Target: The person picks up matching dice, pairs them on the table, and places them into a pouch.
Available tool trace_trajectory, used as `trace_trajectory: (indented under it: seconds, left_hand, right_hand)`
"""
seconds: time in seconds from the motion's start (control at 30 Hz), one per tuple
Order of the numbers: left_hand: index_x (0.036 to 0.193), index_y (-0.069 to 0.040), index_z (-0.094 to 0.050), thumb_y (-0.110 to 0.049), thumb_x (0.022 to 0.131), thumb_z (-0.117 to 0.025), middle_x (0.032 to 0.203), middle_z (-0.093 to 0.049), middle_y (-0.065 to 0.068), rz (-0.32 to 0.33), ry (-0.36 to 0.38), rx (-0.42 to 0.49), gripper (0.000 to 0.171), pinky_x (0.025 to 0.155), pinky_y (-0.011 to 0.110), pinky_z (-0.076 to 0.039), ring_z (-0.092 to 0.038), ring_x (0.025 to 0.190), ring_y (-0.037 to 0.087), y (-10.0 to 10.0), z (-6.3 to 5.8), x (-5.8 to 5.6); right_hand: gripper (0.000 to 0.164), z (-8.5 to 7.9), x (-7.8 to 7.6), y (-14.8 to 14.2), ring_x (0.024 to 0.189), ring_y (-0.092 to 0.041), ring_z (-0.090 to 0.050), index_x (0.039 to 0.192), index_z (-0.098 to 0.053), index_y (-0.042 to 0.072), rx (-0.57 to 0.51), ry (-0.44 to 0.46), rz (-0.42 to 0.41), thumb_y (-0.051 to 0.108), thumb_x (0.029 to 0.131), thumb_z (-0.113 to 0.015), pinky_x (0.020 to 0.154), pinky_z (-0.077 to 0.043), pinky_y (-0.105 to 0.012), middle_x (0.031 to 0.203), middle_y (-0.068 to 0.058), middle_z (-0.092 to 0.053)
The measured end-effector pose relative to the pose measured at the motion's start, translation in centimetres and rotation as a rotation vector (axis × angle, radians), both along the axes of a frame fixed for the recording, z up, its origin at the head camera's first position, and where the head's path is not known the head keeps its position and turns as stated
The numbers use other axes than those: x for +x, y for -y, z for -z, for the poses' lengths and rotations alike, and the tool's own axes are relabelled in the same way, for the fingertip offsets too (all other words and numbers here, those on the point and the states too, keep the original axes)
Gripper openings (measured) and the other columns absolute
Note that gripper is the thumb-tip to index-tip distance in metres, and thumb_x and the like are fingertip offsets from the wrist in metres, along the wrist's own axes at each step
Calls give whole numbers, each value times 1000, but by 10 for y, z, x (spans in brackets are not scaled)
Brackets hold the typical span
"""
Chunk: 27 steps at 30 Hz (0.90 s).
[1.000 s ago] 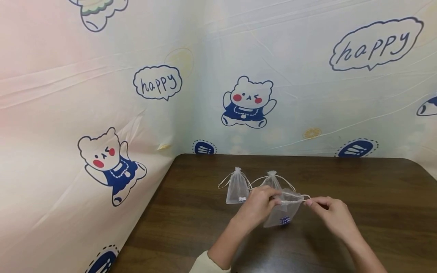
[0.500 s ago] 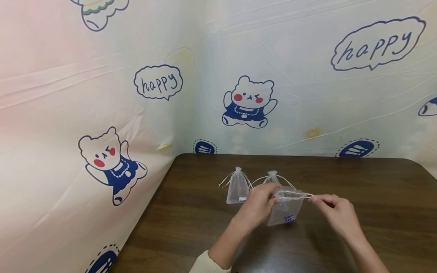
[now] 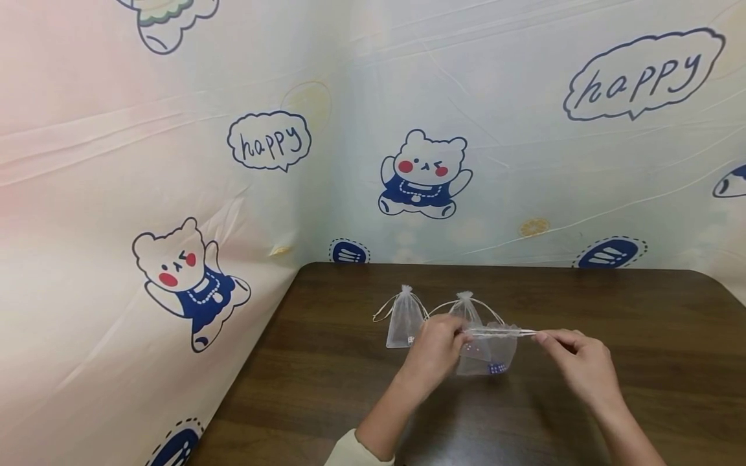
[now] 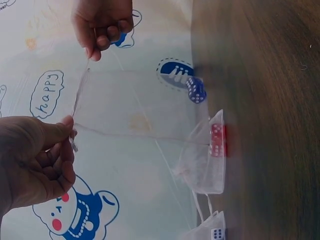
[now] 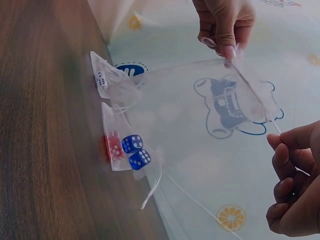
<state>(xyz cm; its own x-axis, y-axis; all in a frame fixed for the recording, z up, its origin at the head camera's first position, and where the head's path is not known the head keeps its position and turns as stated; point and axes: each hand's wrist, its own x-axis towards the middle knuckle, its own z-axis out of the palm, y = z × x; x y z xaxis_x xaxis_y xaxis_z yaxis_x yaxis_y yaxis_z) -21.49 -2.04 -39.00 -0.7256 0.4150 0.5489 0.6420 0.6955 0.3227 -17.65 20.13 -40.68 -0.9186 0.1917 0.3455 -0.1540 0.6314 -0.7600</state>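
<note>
A sheer white drawstring bag [image 3: 508, 353] hangs between my hands, with blue dice [image 5: 135, 150] at its bottom. At the left end of its mouth, my left hand [image 3: 434, 344] pinches the gathered edge between thumb and finger. My right hand [image 3: 583, 366] pinches the white drawstring [image 3: 527, 332] where it comes out on the right. The string runs taut and the mouth is stretched into a narrow, nearly straight line. Behind it stands a similar bag [image 3: 464, 308] with red dice [image 4: 218, 140], partly covered by the held bag and my left hand.
Farther left, another gathered bag [image 3: 404, 323] holds white dice [image 5: 101, 80], and its cord loops spread beside it. All of this is on a dark wooden table [image 3: 641, 310]. A printed cloth [image 3: 501, 162] hangs behind and along the left side.
My right hand has moved a little right, drawing more string out of the bag. The mouth has narrowed and flattened, and the bag's bottom with the blue dice has risen slightly.
</note>
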Motion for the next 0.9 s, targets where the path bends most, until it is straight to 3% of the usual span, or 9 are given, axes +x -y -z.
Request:
trace_trajectory:
  seconds: [0.13, 0.57, 0.77, 0.9]
  left_hand:
    - [77, -10, -70, -15, 76, -74, 75, -65, -3, -1, -17, -12, 7, 65, 15, -46, -60, 71, 6, 2, 0, 0]
    - [75, -11, -69, -15, 79, -73, 70, -60, -5, -17, 29, 3, 7, 61, 17, -43, -54, 66, 6, 5, -1, 0]
    - [76, -11, -69, -14, 79, -72, 71, -61, -6, -23, 50, 6, 5, 62, 17, -43, -55, 68, 5, 4, 0, 1]
    - [77, -11, -69, -13, 79, -73, 73, -62, -5, -26, 46, 4, 4, 64, 17, -45, -57, 70, 6, 4, 0, 1]
  right_hand:
    - [21, -1, 0, -2, 71, 8, -49, 89, -74, 6, -9, 3, 30, 24, 87, -65, 58, -39, -18, 87, -6, -68]
    - [28, -1, 1, -8, 71, 14, -47, 92, -74, 3, -33, 36, 75, 29, 88, -64, 59, -40, -15, 91, -9, -68]
    - [28, -2, 1, -12, 73, 18, -45, 92, -74, 5, -34, 24, 98, 30, 88, -63, 60, -40, -16, 85, 6, -66]
    - [29, 0, 1, -14, 73, 18, -44, 91, -74, 3, -45, 10, 111, 30, 87, -65, 61, -39, -17, 84, 5, -67]
